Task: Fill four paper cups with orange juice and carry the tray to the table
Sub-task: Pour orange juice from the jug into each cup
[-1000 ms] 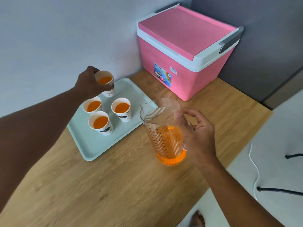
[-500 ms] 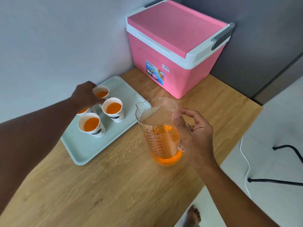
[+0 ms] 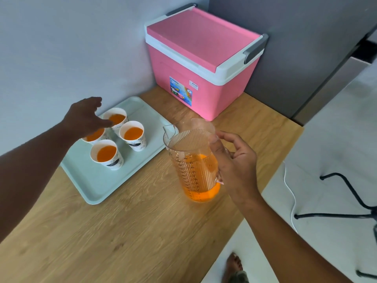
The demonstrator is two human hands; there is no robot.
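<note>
A pale green tray (image 3: 89,186) lies on the wooden counter (image 3: 132,231) and holds several paper cups of orange juice. The front cup (image 3: 106,154) and the right cup (image 3: 133,134) stand free. My left hand (image 3: 85,117) hovers over the back cup (image 3: 117,119) and the left cup (image 3: 94,137), fingers spread, gripping neither and partly hiding the left one. A clear measuring pitcher (image 3: 193,166), about a third full of juice, stands on the counter right of the tray. My right hand (image 3: 234,164) rests at its handle, thumb on the wall, fingers loose and apart.
A pink cooler box (image 3: 204,58) with a white rim and grey handles stands in the back corner against the wall. The counter's edge runs diagonally on the right. Beyond it are white floor, a white cable (image 3: 289,190), black chair legs (image 3: 346,201) and a bare foot (image 3: 234,266).
My left hand set the held cup down among the others on the tray and let go, its fingers now spread. The pitcher and my right hand stayed put.
</note>
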